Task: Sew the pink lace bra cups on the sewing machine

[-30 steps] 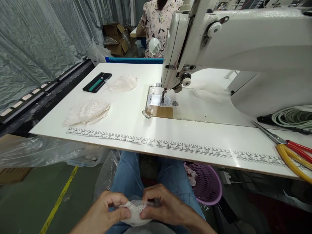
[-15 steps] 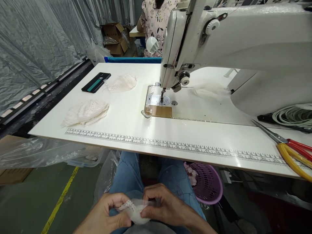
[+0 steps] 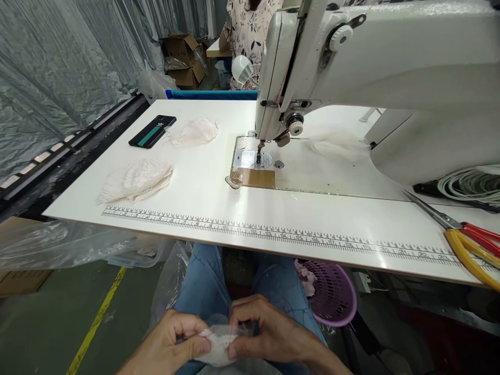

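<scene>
Over my lap, my left hand (image 3: pixel 177 338) and my right hand (image 3: pixel 265 330) pinch a small piece of white lace fabric (image 3: pixel 219 346) between them. Sheer netting shows along its upper side, and a knobbly lace edge runs across it. Fingers of both hands cover its two ends. On the sewing table (image 3: pixel 199 182) above lie a stack of cream lace pieces (image 3: pixel 136 179) and a thinner lace piece (image 3: pixel 195 132) with loose threads. Beneath the arm of the white sewing machine (image 3: pixel 297 67) rests more sheer fabric (image 3: pixel 338 146).
A black phone (image 3: pixel 153 131) lies at the table's far left. Scissors (image 3: pixel 449 224) with red and yellow handles sit by a printed ruler (image 3: pixel 273 233) at the right. A purple basket (image 3: pixel 336 294) stands below the table edge. Another person (image 3: pixel 250 41) is behind the machine.
My hands keep their grip, and the lace between them has turned slightly and sunk a little. The thumbs have moved a bit. Things on the table stay put.
</scene>
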A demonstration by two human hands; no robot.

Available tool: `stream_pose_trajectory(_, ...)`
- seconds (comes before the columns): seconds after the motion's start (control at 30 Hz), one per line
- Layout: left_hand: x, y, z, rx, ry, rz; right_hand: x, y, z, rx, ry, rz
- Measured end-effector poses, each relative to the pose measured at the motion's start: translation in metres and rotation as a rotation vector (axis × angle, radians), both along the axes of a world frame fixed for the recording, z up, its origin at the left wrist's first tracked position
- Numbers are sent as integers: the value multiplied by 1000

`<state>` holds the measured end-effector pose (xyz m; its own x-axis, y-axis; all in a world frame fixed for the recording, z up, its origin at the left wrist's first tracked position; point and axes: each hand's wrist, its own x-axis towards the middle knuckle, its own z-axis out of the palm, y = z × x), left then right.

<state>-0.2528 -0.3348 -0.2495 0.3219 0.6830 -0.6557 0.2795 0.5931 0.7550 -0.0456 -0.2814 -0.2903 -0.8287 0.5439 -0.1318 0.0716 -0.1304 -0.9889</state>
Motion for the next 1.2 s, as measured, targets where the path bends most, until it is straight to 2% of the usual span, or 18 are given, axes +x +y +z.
stream_pose_trajectory(0.27, 1, 2, 1, 48, -5, -35, -6, -5, -1, 4, -25, -50)
stream_pose_trajectory(0.53, 1, -6, -11, 88, 94, 9, -8, -7, -6, -16, -37, -60)
stream_pose_trajectory(0.7, 1, -6, -14, 55, 2, 47, -6, -4, -5, -9, -41, -51)
stream_pose_trajectory(0.8, -1, -7, -14, 19, -69, 93, -2, -1, -5, -20, -68, 3)
stream_pose_trajectory(0.87, -3, -8, -15, -21, -94, 125, 1, 0, -2, 74, -144, -4)
stream_pose_trajectory(0.97, -7, -7, -16, 52, -49, 201, 0, -7, 5, 430, -331, -249)
stream_pose_trajectory(1.03, -8, -4, -17, 159, 17, 274, -6, -15, 8, 607, -333, -360)
stream_pose_trajectory(1.1, -6, -2, -19, 216, 37, 342, -18, -24, 6, 661, -205, -361)
stream_pose_trajectory(1.2, 1, 0, -21, 185, -25, 452, -39, -31, -7, 648, -57, -406)
